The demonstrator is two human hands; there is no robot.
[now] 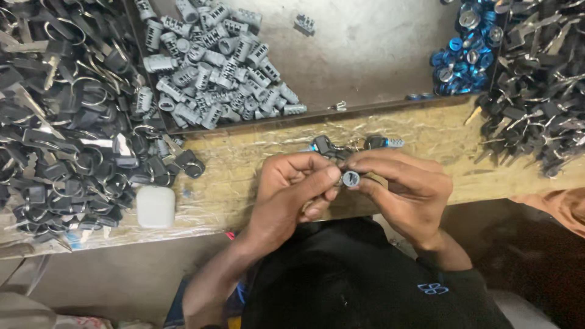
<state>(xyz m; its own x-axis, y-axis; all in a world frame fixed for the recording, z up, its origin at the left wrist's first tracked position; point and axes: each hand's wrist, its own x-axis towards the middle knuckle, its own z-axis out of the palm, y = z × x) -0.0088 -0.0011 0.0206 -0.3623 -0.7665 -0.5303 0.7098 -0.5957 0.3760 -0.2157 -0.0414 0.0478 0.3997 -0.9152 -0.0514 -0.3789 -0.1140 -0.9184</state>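
pinching a lock cylinder [350, 178], both hands [292, 186] closed

Two hands in the shot, left hand [286, 189] and right hand [405, 186], pinching one small lock cylinder [351, 178] between them, plus one white earbud case [155, 206] on the bench and one lone grey cylinder [304, 24] off by itself in the one metal tray [378, 49]. The rest is piles, way too many to count: one heap of grey cylinders [213, 61], one heap of blue-faced cylinders [466, 49], and two heaps of black-headed keys, the left key pile [67, 122] and the right key pile [539, 79]. A few loose keys [350, 145] sit just behind the fingers, can't tell exactly how many.
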